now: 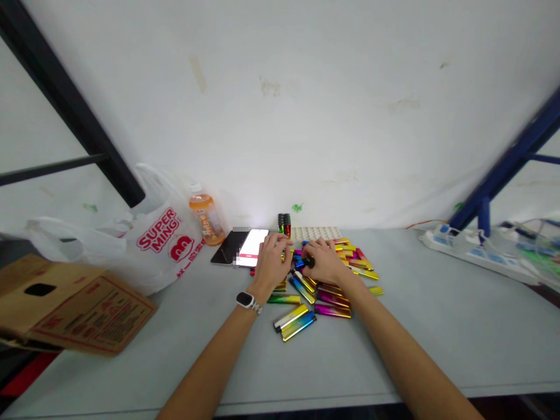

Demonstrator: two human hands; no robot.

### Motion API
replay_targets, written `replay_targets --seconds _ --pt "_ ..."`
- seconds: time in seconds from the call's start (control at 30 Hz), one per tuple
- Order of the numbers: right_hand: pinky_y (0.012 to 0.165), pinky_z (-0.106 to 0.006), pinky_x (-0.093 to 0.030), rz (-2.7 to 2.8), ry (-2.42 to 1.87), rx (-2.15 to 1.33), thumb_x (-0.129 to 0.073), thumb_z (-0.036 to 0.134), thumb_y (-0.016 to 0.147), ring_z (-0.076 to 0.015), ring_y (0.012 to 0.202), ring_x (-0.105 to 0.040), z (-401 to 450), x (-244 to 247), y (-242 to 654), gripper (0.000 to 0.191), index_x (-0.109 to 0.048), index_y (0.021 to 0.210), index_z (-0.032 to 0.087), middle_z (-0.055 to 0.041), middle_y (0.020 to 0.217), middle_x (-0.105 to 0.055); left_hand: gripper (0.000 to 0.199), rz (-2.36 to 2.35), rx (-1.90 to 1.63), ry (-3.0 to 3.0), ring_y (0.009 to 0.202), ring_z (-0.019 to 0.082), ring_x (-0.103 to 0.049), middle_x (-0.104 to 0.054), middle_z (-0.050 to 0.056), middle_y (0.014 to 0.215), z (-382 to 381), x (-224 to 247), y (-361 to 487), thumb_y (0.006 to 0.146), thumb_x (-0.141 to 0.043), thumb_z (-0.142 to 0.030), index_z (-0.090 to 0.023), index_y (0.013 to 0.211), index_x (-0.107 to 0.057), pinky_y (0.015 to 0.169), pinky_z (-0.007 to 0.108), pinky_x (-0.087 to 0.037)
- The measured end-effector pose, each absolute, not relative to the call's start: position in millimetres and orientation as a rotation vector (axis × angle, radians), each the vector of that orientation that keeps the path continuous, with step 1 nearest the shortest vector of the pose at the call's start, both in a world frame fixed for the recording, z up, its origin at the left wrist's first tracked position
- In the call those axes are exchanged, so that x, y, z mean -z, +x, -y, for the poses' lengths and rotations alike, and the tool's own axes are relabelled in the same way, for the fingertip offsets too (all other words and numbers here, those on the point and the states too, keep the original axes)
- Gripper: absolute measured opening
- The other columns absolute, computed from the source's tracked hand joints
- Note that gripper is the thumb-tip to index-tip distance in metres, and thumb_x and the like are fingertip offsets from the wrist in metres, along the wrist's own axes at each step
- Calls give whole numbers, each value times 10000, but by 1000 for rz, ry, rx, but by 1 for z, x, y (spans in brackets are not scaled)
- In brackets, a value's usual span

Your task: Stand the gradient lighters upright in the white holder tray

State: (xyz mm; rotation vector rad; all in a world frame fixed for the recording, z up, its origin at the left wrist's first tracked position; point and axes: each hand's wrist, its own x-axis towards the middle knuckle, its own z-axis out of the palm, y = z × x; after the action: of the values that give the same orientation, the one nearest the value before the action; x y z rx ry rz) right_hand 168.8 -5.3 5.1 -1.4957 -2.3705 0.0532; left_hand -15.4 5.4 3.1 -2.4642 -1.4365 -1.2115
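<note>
A loose pile of shiny metallic lighters (333, 311) in gold, magenta, blue and green lies on the grey table. My right hand (324, 262) is closed at the pile around a lighter (308, 261); its dark end shows by my fingertips. Over the left side of the pile is my left hand (273, 259), wearing a watch (245, 300). Its fingers are bent forward and close together, and whatever is under them is mostly hidden. Behind my fingers a few lighters (284, 224) stand upright, dark ends up, at the left end of a cream tray with holes (315, 234).
A lit phone (254, 248) lies on a dark tablet-like slab (228, 248) at left. Beyond are an orange drink bottle (207, 219), a white plastic bag (153, 256) and a cardboard box (83, 303). A power strip (476, 251) with cables is at right, before the wall (306, 116).
</note>
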Motion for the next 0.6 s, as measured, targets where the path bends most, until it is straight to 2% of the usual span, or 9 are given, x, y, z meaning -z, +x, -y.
replay_targets --seconds 0.13,0.23,0.33,0.4,0.53,0.6 --pt "902 -404 -318 2361 -1528 -66 -642 312 758 -265 965 -511 2 0 169 213 -617 925 182 -74 946 -673 175 1438 1215 -2520 1047 242 -545 -615 73 1080 -3 7 -16 889 -504 -125 -202 945 -650 924 430 -479" --pt "920 -410 -328 2321 -1505 -79 -552 251 844 -252 949 -552 0 4 169 154 -623 955 172 -91 952 -684 180 1421 1224 -2547 1044 234 -547 -610 67 1078 -3 11 -16 894 -498 -121 -205 937 -652 938 426 -481" --pt "895 -376 -375 2164 -1402 -187 -450 192 913 -230 930 -587 2 4 170 194 -622 1001 171 -90 954 -689 185 1412 1240 -2568 1050 234 -548 -611 66 1081 -1 12 -17 900 -500 -126 -207 962 -654 940 427 -486" --pt "875 -343 -414 2001 -1273 -360 -420 228 957 -211 937 -606 6 2 170 228 -618 1063 184 -76 994 -691 181 1411 1262 -2588 1042 235 -553 -615 68 1072 0 12 -18 901 -502 -127 -206 963 -653 934 432 -491" --pt "960 -335 -421 1722 -1072 -571 -428 393 992 -195 1089 -576 17 2 164 319 -579 1219 227 -64 1173 -645 174 1325 1297 -2697 1031 227 -568 -616 68 1057 4 11 -18 903 -501 -124 -206 932 -651 937 426 -498" --pt "898 -320 -451 1606 -1071 -649 -433 443 985 -186 1002 -583 20 4 158 329 -569 1201 236 -46 1081 -640 180 1286 1301 -2745 1035 222 -569 -614 68 1061 5 12 -18 904 -498 -123 -206 929 -655 941 417 -501"
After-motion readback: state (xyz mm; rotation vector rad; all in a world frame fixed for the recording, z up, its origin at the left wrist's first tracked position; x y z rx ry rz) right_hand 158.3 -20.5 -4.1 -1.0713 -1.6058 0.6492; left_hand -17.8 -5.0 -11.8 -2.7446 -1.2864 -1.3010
